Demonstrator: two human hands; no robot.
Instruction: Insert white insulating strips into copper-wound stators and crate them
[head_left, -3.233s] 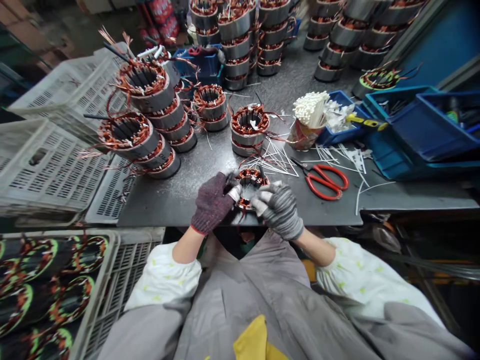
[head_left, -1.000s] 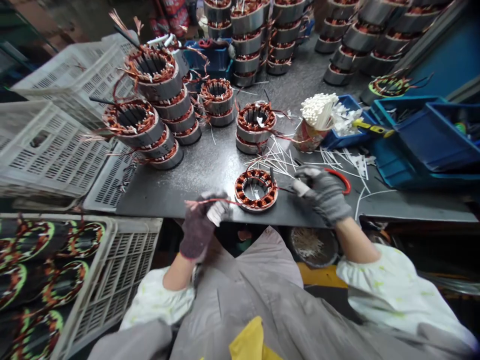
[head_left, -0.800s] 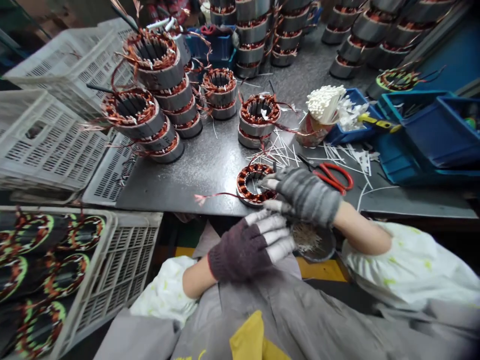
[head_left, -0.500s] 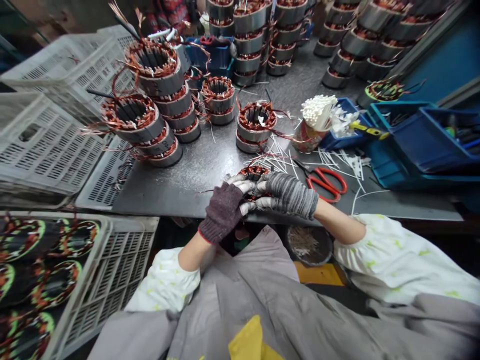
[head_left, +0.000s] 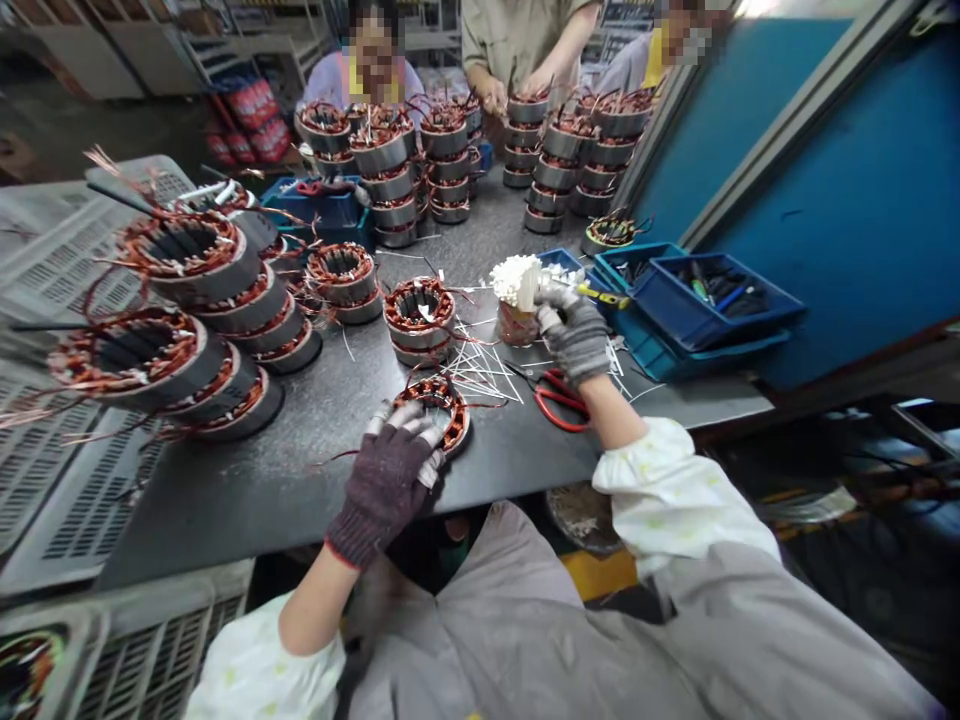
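A copper-wound stator ring [head_left: 448, 410] lies flat near the front edge of the dark table [head_left: 300, 470]. My left hand [head_left: 390, 475], in a dark purple glove, rests on the ring's near side with fingers curled over it. My right hand [head_left: 574, 330], in a grey striped glove, is stretched forward to a cup of white tubes [head_left: 516, 290]; its fingers pinch at the tubes' tops. Red-handled scissors [head_left: 559, 398] lie under my right forearm.
Stacks of wound stators [head_left: 202, 290] stand at the left and at the back [head_left: 390, 170]. Blue bins [head_left: 697, 300] sit at the right, white crates [head_left: 45, 430] at the left. Loose white strips [head_left: 480, 365] litter the middle. Other people stand at the table's far end.
My right hand left the stator and reached forward to the cup of white tubes. My left hand stays on the ring. The view tilted up, showing people at the far end.
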